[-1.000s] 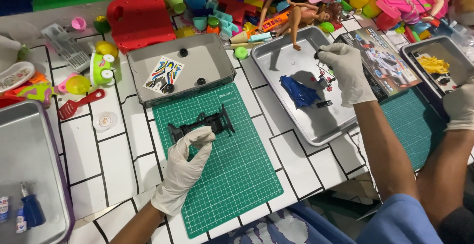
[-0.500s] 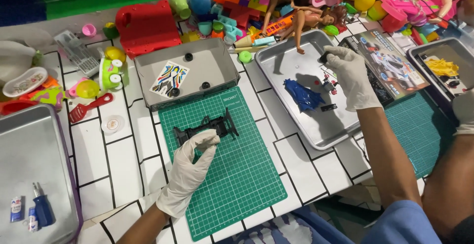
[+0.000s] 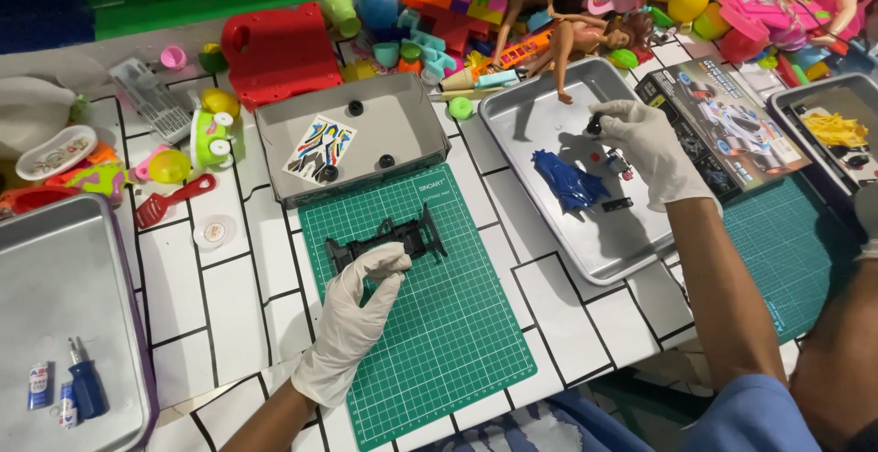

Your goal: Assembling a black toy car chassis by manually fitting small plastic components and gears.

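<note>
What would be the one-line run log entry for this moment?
left hand: on black car chassis, green cutting mat | right hand: holds small black wheel over metal tray | blue car body in tray

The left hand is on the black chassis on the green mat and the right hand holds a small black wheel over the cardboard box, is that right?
Not quite. In the head view the right hand holds the wheel over the metal tray, not the box. The rest stands.

Black toy-car chassis (image 3: 389,240) lies flat on the green cutting mat (image 3: 430,324).
</note>
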